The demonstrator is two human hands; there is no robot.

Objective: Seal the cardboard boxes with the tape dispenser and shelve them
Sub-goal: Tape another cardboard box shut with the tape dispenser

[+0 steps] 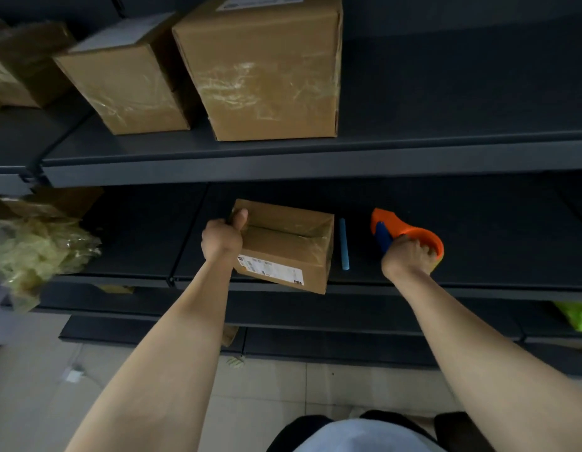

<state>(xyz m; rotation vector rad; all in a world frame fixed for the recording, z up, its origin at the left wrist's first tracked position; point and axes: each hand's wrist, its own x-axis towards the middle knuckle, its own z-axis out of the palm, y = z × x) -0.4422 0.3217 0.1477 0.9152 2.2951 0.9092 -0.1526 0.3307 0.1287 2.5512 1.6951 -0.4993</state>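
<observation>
1. Here the left hand (222, 240) is clamped on the near-left corner of a small cardboard box (284, 246), thumb up over its top edge, presumably to steady it.
2. The box sits on the middle shelf (446, 290), its printed label facing the person and its front edge reaching the shelf's lip; clear tape appears to run along the top already, though how fully I cannot tell.
3. The right hand (408, 256) is wrapped around the orange tape dispenser (410, 233), which rests on the same shelf, well right of the box, probably parked within reach.
4. A blue stick (344, 244) lies between box and dispenser.
5. Two larger taped boxes (260, 70) stand on the upper shelf (315, 161), so shelving seems partly done.
</observation>
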